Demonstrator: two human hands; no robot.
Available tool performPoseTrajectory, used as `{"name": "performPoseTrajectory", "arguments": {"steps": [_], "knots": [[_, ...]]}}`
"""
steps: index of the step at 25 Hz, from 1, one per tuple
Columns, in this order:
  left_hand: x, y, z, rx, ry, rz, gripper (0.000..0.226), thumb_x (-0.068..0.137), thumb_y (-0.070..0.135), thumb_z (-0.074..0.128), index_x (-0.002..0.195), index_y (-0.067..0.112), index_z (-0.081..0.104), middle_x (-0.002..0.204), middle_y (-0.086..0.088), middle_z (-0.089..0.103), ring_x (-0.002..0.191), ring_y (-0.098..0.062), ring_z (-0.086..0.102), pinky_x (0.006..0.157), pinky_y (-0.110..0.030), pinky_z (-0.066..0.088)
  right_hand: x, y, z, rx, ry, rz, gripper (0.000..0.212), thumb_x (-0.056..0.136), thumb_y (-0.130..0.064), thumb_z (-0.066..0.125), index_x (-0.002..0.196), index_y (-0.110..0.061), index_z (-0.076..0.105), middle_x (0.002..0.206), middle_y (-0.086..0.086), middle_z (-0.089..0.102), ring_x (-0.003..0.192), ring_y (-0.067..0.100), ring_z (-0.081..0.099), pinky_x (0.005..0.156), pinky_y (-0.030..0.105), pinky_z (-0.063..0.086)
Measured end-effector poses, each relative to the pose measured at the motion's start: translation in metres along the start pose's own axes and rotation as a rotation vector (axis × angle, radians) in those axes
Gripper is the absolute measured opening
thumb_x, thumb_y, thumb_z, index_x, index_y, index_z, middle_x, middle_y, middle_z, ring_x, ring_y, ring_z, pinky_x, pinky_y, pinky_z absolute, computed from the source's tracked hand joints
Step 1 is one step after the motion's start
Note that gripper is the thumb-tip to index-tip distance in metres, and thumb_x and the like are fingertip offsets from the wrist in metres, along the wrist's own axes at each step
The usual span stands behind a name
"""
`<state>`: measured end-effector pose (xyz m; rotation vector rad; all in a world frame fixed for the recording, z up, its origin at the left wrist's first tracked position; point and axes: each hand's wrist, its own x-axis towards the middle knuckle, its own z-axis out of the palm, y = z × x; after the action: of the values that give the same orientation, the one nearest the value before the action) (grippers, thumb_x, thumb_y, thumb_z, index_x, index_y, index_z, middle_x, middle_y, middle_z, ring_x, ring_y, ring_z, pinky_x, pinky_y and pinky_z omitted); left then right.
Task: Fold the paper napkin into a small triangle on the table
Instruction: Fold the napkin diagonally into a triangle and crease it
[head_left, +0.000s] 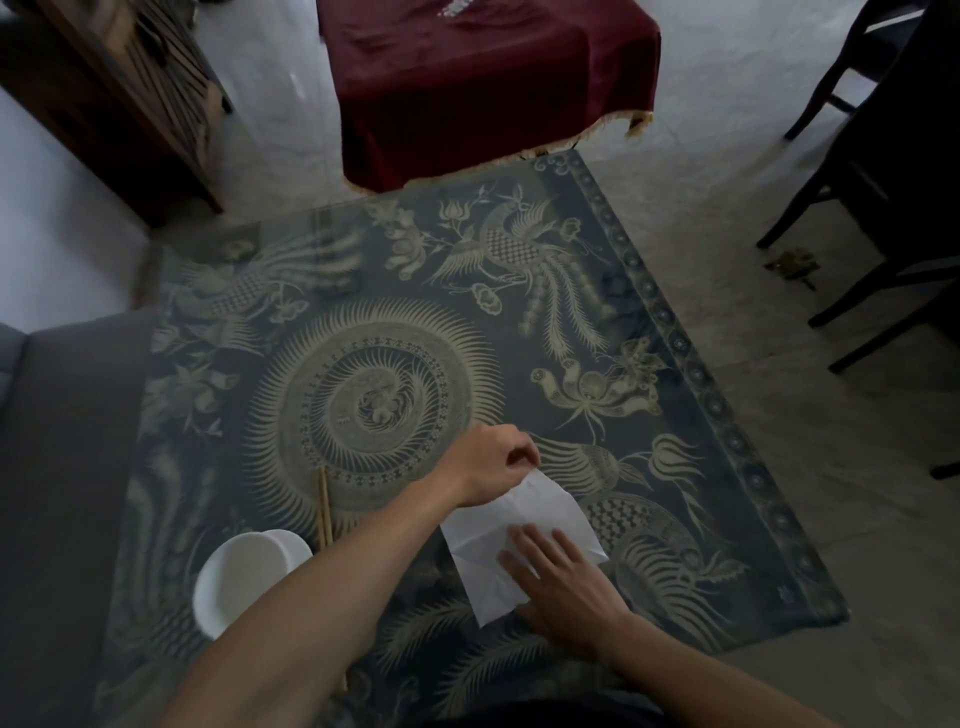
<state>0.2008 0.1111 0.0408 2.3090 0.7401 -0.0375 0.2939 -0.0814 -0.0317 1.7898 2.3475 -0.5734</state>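
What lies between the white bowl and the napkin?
In the head view, the left forearm crosses between the bowl and the napkin; chopsticks lie beyond it.

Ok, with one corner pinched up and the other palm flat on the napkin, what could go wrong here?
The left hand pinches only the far corner of the thin napkin, so a hard pull could tear it. The right hand pins just the near part, so the sheet may skew and the fold come out crooked. The left forearm passes close by the white bowl and chopsticks and could nudge them.

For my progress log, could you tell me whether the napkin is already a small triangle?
No, the napkin still lies as a broad, creased sheet under both hands.
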Motion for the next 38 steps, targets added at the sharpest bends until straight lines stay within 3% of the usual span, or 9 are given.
{"name": "performPoseTrajectory", "arguments": {"steps": [2, 5, 8, 13, 16, 20, 27, 33, 38], "knots": [[-0.012, 0.002, -0.001, -0.008, 0.044, 0.015, 0.011, 0.092, 0.022, 0.061, 0.097, 0.021, 0.071, 0.095, 0.004, 0.066, 0.08, -0.008, 0.055, 0.075, -0.029, 0.049, 0.001, -0.002, -0.004, 0.021, -0.017, 0.015, 0.066, 0.099, -0.046, 0.039, 0.154, -0.017, 0.016, 0.161, 0.015, 0.003, 0.147, 0.033, 0.001, 0.115, 0.052, 0.002], [-0.028, 0.004, 0.0, -0.013, 0.102, 0.036, 0.011, 0.091, 0.021, 0.062, 0.097, 0.021, 0.071, 0.097, 0.004, 0.067, 0.082, -0.01, 0.058, 0.075, -0.03, 0.05, 0.004, 0.0, -0.008, -0.052, 0.076, 0.044, 0.065, 0.093, -0.048, 0.051, 0.148, -0.016, 0.037, 0.155, 0.018, 0.03, 0.142, 0.035, 0.027, 0.111, 0.053, 0.024], [-0.046, 0.005, 0.007, 0.014, 0.144, 0.077, 0.011, 0.089, 0.019, 0.062, 0.096, 0.02, 0.071, 0.095, 0.003, 0.067, 0.082, -0.012, 0.061, 0.073, -0.031, 0.051, 0.003, 0.002, -0.01, -0.026, 0.058, 0.037, 0.066, 0.096, -0.046, 0.045, 0.15, -0.01, 0.031, 0.156, 0.019, 0.024, 0.143, 0.035, 0.021, 0.114, 0.052, 0.019], [-0.082, 0.008, 0.033, 0.099, 0.205, 0.204, 0.009, 0.084, 0.015, 0.067, 0.092, 0.018, 0.07, 0.09, 0.003, 0.067, 0.081, -0.012, 0.06, 0.071, -0.024, 0.044, -0.03, -0.002, 0.008, -0.038, 0.089, -0.011, 0.063, 0.087, -0.049, 0.049, 0.135, -0.009, 0.055, 0.141, 0.014, 0.053, 0.131, 0.028, 0.046, 0.103, 0.044, 0.044], [-0.099, 0.007, 0.052, 0.16, 0.171, 0.238, 0.008, 0.084, 0.015, 0.067, 0.091, 0.018, 0.069, 0.088, 0.001, 0.066, 0.078, -0.018, 0.061, 0.067, -0.032, 0.047, -0.042, -0.004, 0.021, -0.047, 0.111, 0.0, 0.061, 0.093, -0.045, 0.045, 0.14, -0.008, 0.049, 0.146, 0.015, 0.046, 0.135, 0.032, 0.04, 0.105, 0.048, 0.04], [-0.118, 0.004, 0.069, 0.212, 0.117, 0.226, 0.006, 0.082, 0.014, 0.071, 0.087, 0.018, 0.069, 0.084, -0.001, 0.065, 0.072, -0.021, 0.06, 0.061, -0.033, 0.049, -0.045, -0.003, 0.02, -0.019, 0.119, 0.069, 0.069, 0.089, -0.045, 0.054, 0.146, -0.009, 0.039, 0.151, 0.013, 0.039, 0.138, 0.034, 0.035, 0.11, 0.052, 0.033], [-0.13, -0.009, 0.087, 0.23, 0.055, 0.045, 0.006, 0.085, 0.02, 0.068, 0.091, 0.018, 0.07, 0.092, 0.0, 0.066, 0.086, -0.022, 0.062, 0.069, -0.034, 0.048, -0.046, -0.003, 0.019, -0.013, 0.079, 0.055, 0.069, 0.082, -0.046, 0.061, 0.142, -0.013, 0.047, 0.144, 0.012, 0.049, 0.132, 0.034, 0.044, 0.105, 0.052, 0.039], [-0.138, -0.029, 0.077, 0.226, 0.169, -0.061, 0.026, 0.076, 0.02, 0.078, 0.099, 0.022, 0.067, 0.102, 0.005, 0.064, 0.095, -0.017, 0.058, 0.067, -0.03, 0.053, -0.046, -0.002, 0.016, -0.022, 0.106, 0.045, 0.066, 0.087, -0.046, 0.056, 0.144, -0.015, 0.044, 0.144, 0.011, 0.049, 0.132, 0.034, 0.044, 0.105, 0.051, 0.04], [-0.137, -0.033, 0.075, 0.309, 0.123, 0.02, 0.024, 0.074, 0.02, 0.081, 0.097, 0.021, 0.072, 0.095, 0.002, 0.065, 0.086, -0.019, 0.06, 0.065, -0.031, 0.053, -0.045, 0.002, 0.016, -0.011, 0.109, 0.023, 0.072, 0.082, -0.049, 0.061, 0.144, -0.016, 0.043, 0.143, 0.01, 0.049, 0.128, 0.034, 0.047, 0.102, 0.05, 0.043]]}}
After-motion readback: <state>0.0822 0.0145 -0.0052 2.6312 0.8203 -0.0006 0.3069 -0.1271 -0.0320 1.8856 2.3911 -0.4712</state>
